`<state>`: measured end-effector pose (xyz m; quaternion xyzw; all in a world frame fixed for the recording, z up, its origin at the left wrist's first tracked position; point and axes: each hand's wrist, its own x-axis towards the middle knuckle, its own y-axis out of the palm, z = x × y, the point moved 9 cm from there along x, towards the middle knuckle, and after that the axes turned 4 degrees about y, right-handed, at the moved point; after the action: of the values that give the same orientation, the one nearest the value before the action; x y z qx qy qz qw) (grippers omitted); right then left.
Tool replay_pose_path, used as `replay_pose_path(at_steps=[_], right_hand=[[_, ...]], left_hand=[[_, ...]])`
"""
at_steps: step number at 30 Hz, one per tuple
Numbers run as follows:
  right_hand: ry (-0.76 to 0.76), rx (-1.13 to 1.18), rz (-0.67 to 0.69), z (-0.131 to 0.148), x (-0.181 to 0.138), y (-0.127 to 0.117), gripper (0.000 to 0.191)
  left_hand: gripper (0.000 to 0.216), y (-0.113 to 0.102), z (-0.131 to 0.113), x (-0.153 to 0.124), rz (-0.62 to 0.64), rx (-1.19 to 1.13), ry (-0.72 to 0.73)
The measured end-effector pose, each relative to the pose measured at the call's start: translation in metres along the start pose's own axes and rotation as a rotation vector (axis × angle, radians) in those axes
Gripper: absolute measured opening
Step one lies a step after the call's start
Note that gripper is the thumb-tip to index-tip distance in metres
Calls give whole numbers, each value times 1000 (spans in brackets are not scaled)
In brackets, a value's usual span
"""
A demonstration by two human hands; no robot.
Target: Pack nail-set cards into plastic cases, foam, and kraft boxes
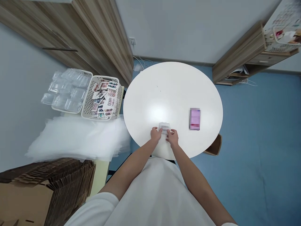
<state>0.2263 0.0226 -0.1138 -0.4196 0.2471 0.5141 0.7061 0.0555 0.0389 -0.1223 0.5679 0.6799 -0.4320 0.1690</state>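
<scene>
Both hands hold a small whitish, see-through packet at the near side of the white oval table. My left hand grips its left edge, thumb on top. On the opposite edge my right hand has its thumb and fingers closed. Darker streaks show faintly through the packet; what is inside is too small to make out. To the right on the table lies a blurred pink-purple rectangle.
To the left stand a basket of clear plastic boxes and a white basket with carded press-on nail sets. Nearer are white translucent sheets and flattened cardboard boxes. A brown bin stands by the table's right edge.
</scene>
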Motion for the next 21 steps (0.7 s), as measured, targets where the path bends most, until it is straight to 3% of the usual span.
replay_pose_path(at_steps=[6,11,15,21], right_hand=[[82,144,-89,-2,15,-1,30],[12,203,-106,7,16,4,23],[-73,162,-62,35,26,24,21],[-256,-148,-92,110,50,60,19]], left_hand=[[29,-2,-4,7,-28,8,51],[21,-5,-14,12,-30,-11,165],[28,-22,-33,32,-64,-15,258],[35,-63,-82,82,-137,40,362]])
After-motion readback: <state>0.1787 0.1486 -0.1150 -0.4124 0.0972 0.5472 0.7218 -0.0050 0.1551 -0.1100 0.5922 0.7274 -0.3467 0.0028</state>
